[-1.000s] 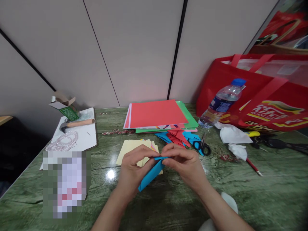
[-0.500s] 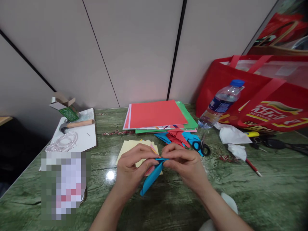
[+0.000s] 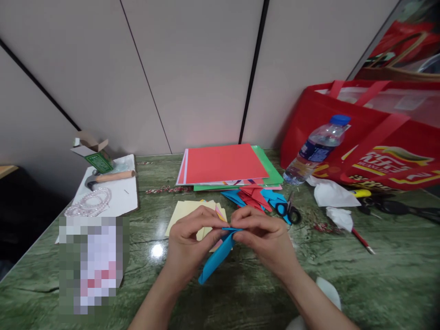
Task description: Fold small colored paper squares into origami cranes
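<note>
A folded piece of blue paper (image 3: pixel 217 257) is pinched between both hands above the table's middle, its long flap slanting down to the left. My left hand (image 3: pixel 193 233) grips its left upper edge between thumb and fingertips. On the right edge, my right hand (image 3: pixel 263 233) holds it in the same kind of pinch, the fingertips of both hands nearly meeting. Cream paper sheets (image 3: pixel 182 213) lie just behind my left hand. Beyond my right hand are red folded paper pieces (image 3: pixel 253 198), blue folded paper pieces (image 3: pixel 274 198) and black-handled scissors (image 3: pixel 288 211).
Coloured sheets (image 3: pixel 225 162) are stacked by the wall. To the right stand a water bottle (image 3: pixel 314 149) and a red bag (image 3: pixel 378 133), with crumpled tissue (image 3: pixel 338 215) in front. At left, a white board (image 3: pixel 129 195) carries a hammer (image 3: pixel 113 177), beads (image 3: pixel 91 204) and a small box (image 3: pixel 98 158).
The blue paper's lower flap has swung slightly down and left. Both hands keep their pinch in nearly the same place.
</note>
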`<state>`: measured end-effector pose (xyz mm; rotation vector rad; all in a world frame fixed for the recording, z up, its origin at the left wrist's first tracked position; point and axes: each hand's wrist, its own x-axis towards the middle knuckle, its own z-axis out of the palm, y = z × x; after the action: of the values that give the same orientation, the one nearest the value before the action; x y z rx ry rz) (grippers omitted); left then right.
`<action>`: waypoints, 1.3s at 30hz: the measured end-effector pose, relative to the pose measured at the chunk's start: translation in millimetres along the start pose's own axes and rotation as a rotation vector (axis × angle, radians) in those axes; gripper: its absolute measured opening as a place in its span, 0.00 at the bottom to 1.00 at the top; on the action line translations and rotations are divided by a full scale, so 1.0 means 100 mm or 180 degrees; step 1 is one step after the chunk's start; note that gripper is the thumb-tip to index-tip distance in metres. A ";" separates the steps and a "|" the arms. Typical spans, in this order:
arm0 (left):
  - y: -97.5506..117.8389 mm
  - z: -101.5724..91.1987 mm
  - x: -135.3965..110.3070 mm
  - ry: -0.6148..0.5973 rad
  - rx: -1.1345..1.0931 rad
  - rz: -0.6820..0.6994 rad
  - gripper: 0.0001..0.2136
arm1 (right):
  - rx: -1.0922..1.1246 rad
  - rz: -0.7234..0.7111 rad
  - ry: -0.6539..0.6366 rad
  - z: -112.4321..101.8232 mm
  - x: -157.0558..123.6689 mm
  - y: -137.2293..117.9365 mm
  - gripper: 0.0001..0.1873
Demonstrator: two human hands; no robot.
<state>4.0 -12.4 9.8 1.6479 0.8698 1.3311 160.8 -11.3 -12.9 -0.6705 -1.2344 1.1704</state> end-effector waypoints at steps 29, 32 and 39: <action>0.02 -0.12 0.04 -0.0314 0.2032 0.1208 0.09 | -0.1159 -0.0355 0.0201 -0.01 0.00 0.02 0.07; -0.01 -0.13 0.05 -0.0219 0.2103 0.1225 0.06 | -0.1274 -0.0485 0.0061 0.01 0.01 0.00 0.07; -0.03 -0.12 0.05 -0.0192 0.2125 0.1280 0.05 | -0.1546 -0.0599 0.0079 0.02 -0.01 -0.01 0.08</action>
<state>-6.5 -5.2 10.5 2.4709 1.0544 1.3158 159.0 -13.0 -12.0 -0.8993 -1.5418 0.7057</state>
